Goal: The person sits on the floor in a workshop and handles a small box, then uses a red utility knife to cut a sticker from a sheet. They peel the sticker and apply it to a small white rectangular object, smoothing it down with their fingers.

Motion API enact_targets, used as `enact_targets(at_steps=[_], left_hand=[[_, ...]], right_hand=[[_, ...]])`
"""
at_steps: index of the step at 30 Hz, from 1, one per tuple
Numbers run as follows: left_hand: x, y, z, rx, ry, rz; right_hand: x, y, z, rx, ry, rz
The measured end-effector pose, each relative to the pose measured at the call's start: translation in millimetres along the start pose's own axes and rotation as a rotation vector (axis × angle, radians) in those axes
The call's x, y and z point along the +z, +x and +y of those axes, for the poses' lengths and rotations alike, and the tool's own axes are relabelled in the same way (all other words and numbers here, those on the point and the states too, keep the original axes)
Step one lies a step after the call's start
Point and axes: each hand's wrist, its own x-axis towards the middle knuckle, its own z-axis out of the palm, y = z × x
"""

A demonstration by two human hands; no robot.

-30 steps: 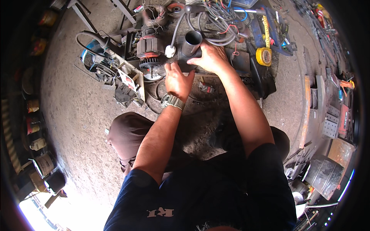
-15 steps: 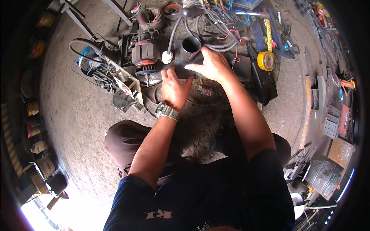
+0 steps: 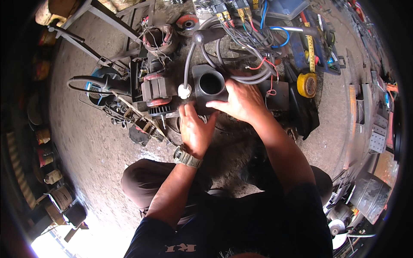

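Note:
A black housing with a round, open-topped tube (image 3: 211, 82) stands on a low work surface in front of me. My right hand (image 3: 243, 101) grips it from the right, with the thumb along its near side and the fingers partly hidden behind. Close to the housing's near left corner is my left hand (image 3: 196, 131), wearing a wristwatch. Its fingers point away from me and its thumb is spread; whether the fingertips touch the housing is unclear. Left of the housing lies a motor rotor (image 3: 158, 91) with a black fan and shaft. A white plug-like piece (image 3: 184, 91) on a grey cable sits between them.
Grey cables and coloured wires (image 3: 254, 36) crowd the far side. A yellow tape measure (image 3: 306, 85) lies to the right, partly extended. Beyond the rotor are a wound coil ring (image 3: 160, 39) and a grinding disc (image 3: 187, 25). A metal frame (image 3: 114, 21) stands far left.
The view has shifted, so the work surface appears lower. Both hands keep nearly the same places about the black housing, the right one still gripping it.

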Motion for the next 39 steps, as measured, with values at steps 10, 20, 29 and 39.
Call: enact_targets(at_steps=[10,20,29,39], left_hand=[[0,0,-3,-0.003,-0.027,-0.026],[2,-1,-5,0.001,-0.047,-0.024],[-10,-2,7,-0.059,-0.059,-0.116],[-32,-22,-2,0.119,-0.216,0.051]], right_hand=[[-3,-2,-5,0.091,0.044,-0.046],[0,-1,-4,-0.008,0.128,0.082],[-1,-4,-4,-0.119,0.278,0.071],[-16,-47,-50,-0.184,0.259,0.248]])
